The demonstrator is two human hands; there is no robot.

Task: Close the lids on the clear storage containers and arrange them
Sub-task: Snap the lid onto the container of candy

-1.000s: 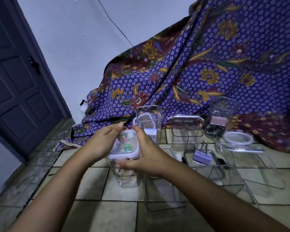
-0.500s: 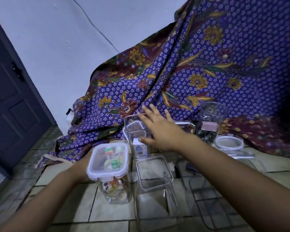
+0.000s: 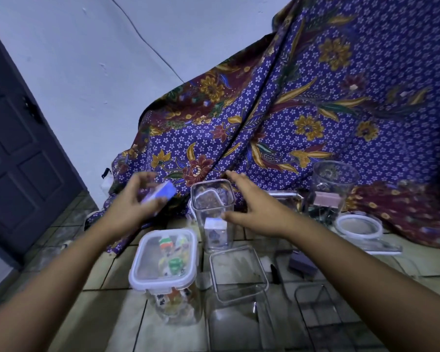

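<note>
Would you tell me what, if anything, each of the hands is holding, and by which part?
The left hand grips a blurred pale lid by its edge; the right hand holds nothing.

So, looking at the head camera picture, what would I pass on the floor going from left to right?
Dark door → lidded container with colourful contents → empty open square container → loose round lid.
</note>
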